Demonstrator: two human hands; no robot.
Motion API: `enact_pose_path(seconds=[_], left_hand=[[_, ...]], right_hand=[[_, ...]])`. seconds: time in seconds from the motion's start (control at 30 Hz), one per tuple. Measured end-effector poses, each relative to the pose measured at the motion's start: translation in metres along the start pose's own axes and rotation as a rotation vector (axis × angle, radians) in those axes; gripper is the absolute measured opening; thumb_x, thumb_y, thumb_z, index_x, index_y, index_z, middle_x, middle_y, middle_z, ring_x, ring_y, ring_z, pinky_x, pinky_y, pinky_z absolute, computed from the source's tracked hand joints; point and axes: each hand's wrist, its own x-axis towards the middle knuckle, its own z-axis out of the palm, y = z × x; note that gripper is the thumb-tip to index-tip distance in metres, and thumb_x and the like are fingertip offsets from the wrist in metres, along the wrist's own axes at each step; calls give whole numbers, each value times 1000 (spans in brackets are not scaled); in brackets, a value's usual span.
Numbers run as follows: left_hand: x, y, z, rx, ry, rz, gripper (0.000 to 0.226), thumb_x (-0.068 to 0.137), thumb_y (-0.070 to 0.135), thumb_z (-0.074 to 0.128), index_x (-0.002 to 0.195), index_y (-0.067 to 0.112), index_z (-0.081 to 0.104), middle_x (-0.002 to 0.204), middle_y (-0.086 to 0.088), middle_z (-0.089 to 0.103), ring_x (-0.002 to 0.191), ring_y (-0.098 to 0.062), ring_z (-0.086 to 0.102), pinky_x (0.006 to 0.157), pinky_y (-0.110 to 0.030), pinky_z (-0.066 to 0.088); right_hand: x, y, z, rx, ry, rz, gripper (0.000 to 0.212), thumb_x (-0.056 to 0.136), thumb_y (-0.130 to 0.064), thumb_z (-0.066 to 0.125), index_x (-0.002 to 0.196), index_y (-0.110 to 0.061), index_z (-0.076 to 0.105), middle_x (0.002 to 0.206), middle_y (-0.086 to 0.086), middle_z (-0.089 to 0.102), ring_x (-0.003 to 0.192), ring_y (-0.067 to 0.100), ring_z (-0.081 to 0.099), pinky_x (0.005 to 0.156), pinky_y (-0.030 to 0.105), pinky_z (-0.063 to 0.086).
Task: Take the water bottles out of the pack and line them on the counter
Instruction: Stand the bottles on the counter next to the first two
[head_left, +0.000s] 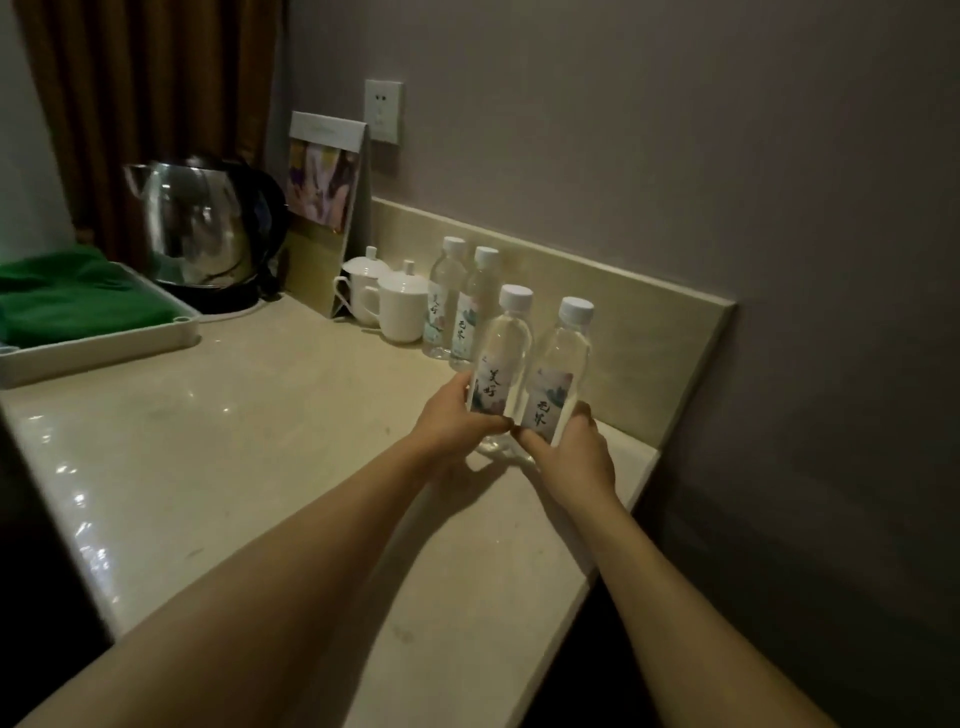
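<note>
The left hand (451, 421) holds one bottle (500, 358) and the right hand (574, 452) holds another (558, 371), low over the counter (260, 415), to line them beside two standing bottles (460, 301).

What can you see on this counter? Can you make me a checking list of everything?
Surface: pale stone counter, glossy, with a low backsplash.
Job's things: two bottles stand by the backsplash; left-hand bottle and right-hand bottle are held upright, side by side. No pack seen.
Clutter: steel kettle, two lidded white cups, standing card, tray holding green cloth.
Hands: left hand grips one bottle; right hand grips the other, fingers curled round the lower part of each.
Cables: nothing seen.
Surroundings: wall socket, brown curtain, dim light.
</note>
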Motion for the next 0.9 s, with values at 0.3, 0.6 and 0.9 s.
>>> enact_pose_path(seconds=[0.3,0.6,0.9], left_hand=[[52,-19,-10,188,-133,116,43,72,21,83,111,15,65,102,-2,73,94,-17,69,86,-36,57],[69,-34,-19,274,-182,209,50,73,36,81,113,15,61,104,-2,71,95,-19,68,85,-40,56],[91,-28,-23,397,-153,263,42,76,41,78,106,14,69,98,-4,73,92,-23,69,80,-39,57]], right_hand=[[13,-18,17,-49,112,204,62,82,-45,70,122,-15,33,125,10,59,112,32,59,76,33,45],[0,-40,32,-94,256,321,45,84,-43,69,107,-20,38,123,8,62,107,28,62,74,31,45],[21,-47,44,-277,275,395,53,85,-52,63,118,-16,41,124,8,61,111,31,60,80,38,49]])
